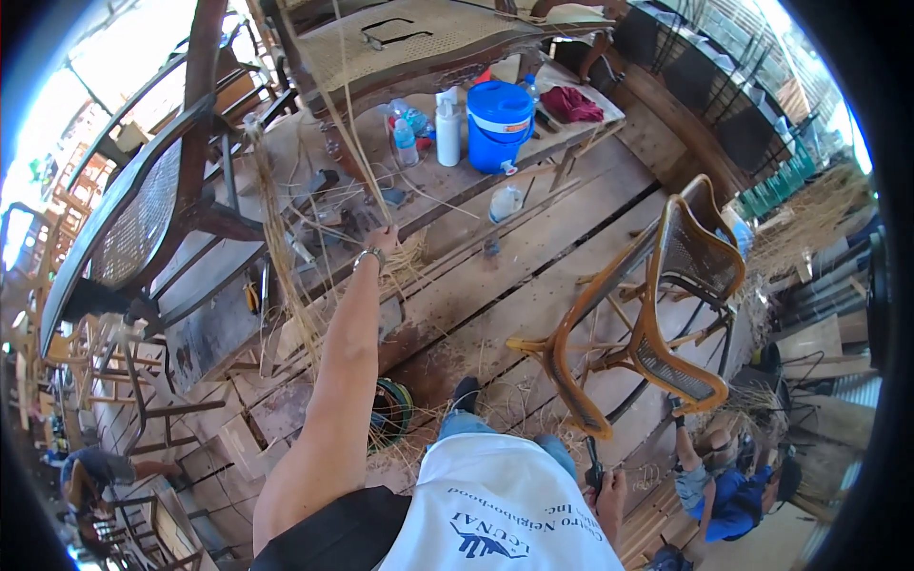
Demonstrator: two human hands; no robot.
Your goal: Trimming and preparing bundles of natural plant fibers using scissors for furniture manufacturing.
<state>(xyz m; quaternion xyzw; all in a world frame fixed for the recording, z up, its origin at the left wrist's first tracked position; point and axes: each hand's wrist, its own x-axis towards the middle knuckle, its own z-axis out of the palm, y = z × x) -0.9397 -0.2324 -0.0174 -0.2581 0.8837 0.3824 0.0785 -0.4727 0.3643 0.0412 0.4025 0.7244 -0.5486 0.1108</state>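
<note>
My left hand (383, 238), with a bracelet or watch at the wrist, reaches forward to the edge of a low workbench (205, 338). Its fingers are closed round long, thin cane strands (354, 143), which rise up past a woven cane seat (419, 48). Below that hand a tangled bundle of cane (407, 257) hangs at the bench edge. Low on the right, beside my white shirt, my right hand (612, 495) is closed at a small dark object (594, 468) whose kind I cannot make out. More pale strands (276, 219) hang over the bench to the left.
Eyeglasses (395, 36) lie on the cane seat. A blue water jug (500, 124), a white bottle (447, 133) and a clear bottle (406, 143) stand behind the bench edge. Wooden cane-backed chairs (657, 314) stand right. Another person (738, 500) sits at lower right. Cane scraps litter the floor.
</note>
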